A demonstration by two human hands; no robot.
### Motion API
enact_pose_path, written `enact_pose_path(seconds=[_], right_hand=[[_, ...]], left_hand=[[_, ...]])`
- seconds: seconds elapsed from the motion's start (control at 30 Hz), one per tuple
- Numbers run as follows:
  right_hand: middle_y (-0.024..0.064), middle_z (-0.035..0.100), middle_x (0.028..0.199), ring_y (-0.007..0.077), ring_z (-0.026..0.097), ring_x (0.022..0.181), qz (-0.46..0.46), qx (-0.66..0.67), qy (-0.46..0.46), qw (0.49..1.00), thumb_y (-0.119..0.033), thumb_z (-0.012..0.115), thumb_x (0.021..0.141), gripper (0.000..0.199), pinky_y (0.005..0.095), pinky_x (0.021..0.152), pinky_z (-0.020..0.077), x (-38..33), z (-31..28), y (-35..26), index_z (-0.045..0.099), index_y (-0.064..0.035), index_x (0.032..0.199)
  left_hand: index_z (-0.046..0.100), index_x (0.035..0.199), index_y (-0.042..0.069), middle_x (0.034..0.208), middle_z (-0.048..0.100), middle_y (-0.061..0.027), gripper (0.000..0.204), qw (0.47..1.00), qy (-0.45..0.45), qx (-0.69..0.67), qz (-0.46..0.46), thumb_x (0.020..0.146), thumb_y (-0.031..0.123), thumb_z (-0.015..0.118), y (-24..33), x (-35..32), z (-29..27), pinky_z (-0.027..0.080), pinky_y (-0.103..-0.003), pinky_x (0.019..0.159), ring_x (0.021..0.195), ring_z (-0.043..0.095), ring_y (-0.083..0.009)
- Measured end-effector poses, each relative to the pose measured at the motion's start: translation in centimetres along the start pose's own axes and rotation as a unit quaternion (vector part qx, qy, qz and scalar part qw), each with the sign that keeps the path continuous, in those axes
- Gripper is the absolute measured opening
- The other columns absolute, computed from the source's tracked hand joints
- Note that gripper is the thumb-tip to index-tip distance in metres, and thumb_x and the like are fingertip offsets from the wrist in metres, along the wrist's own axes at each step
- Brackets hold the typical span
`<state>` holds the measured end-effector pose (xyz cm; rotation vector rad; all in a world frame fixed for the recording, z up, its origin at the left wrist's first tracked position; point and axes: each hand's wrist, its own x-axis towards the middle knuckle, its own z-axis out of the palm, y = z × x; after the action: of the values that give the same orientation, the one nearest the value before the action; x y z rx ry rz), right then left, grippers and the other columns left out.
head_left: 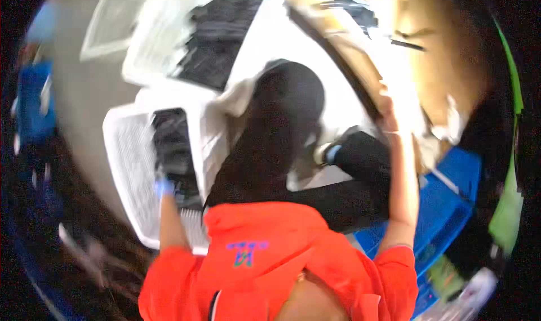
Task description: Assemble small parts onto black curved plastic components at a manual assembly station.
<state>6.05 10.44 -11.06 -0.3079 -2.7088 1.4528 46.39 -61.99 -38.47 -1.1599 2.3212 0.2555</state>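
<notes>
My left hand (164,187), which looks blue at the fingers, reaches down into a white plastic basket (121,177) at my left side. It is at the edge of a stack of dark flat pieces (176,143) lying in that basket; blur hides whether it touches or grips them. My right arm stretches forward to the right, and my right hand (389,112) is over the near edge of a brightly lit workbench (445,56). Glare and motion smear its fingers, so I cannot make out anything in them.
Beyond the near basket, a larger white basket (135,56) holds a heap of black pieces (225,31). Blue bins (445,203) stand at my right side. Dark thin parts (352,8) lie on the far bench top. My black-clad legs (282,124) fill the middle.
</notes>
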Motion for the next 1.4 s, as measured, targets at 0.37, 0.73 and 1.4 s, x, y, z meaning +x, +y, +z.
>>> enact_pose_path(seconds=[0.37,0.73,1.4], right_hand=[[0.0096,0.063,0.077,0.0202,0.059,0.067,0.064,-0.037,0.091,0.993,-0.017,0.063,0.079,0.021,0.0341,0.064,0.0479,13.7,-10.4,19.6,0.062,-0.0050,0.097],[0.0105,0.049,0.125,0.0351,0.057,0.099,0.011,-0.382,0.058,0.922,-0.007,0.045,0.084,0.031,0.0455,0.084,0.0459,29.7,-8.3,25.7,0.056,-0.0176,0.111],[-0.0048,0.055,0.070,0.0004,0.028,0.050,0.024,0.358,-0.006,0.933,-0.024,0.053,0.092,0.037,0.0168,0.045,0.0221,4.0,-14.6,-2.3,0.054,0.0025,0.118]], left_hand=[[0.044,0.127,-0.003,0.120,0.052,-0.0154,0.052,0.864,0.105,-0.473,0.138,0.092,0.036,0.048,24.9,1.9,-9.1,0.041,-0.033,0.089,0.098,0.053,-0.0231],[0.053,0.101,-0.001,0.088,0.055,-0.0123,0.036,0.717,0.163,-0.220,0.641,0.092,0.033,0.046,57.1,-29.9,-27.1,0.044,-0.038,0.075,0.080,0.053,-0.0251],[0.057,0.108,-0.001,0.093,0.061,-0.0109,0.024,0.648,-0.237,-0.265,0.674,0.092,0.012,0.047,64.2,-35.7,-27.1,0.045,-0.028,0.074,0.084,0.058,-0.0180]])
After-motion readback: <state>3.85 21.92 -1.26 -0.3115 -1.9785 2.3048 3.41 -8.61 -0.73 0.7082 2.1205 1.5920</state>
